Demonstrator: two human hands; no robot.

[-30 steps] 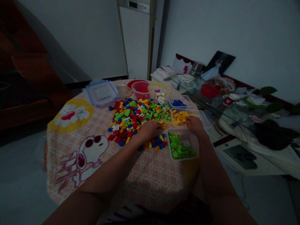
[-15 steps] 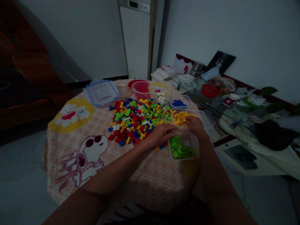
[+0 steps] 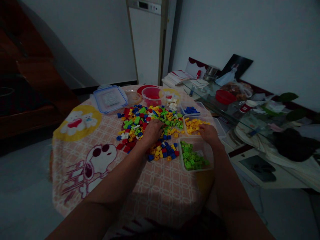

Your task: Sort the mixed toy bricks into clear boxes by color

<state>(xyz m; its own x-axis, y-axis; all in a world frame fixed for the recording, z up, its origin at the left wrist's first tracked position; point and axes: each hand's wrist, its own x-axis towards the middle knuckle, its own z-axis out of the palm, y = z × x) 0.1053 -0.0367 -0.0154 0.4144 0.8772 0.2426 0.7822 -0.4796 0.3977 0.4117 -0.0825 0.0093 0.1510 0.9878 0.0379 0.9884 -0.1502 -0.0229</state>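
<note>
My left hand point(image 3: 153, 132) reaches into the mixed pile of toy building bricks point(image 3: 136, 121), its fingers curled down among red, green, blue and yellow pieces. Whatever lies under those fingertips is hidden. Over the right side of a clear plastic box of yellow bricks point(image 3: 192, 124) is my right hand point(image 3: 209, 134), fingers pinched together; anything in the pinch is too small to make out. Nearer to me stands a clear box point(image 3: 211, 156) with green bricks point(image 3: 191, 155) in it. Blue bricks point(image 3: 191, 110) lie in another clear box behind the yellow one.
At the table's back are a clear lid with a blue rim point(image 3: 110, 99), a pinkish round tub point(image 3: 151, 95) and some white bricks point(image 3: 173, 104). A patterned cloth point(image 3: 160, 186) covers the table. To the right, a glass shelf point(image 3: 225, 111) carries a red bowl point(image 3: 225, 96) and clutter.
My left hand has moved left and away from me, from beside the boxes into the brick pile, uncovering bricks near the green box. My right hand stays over the yellow box.
</note>
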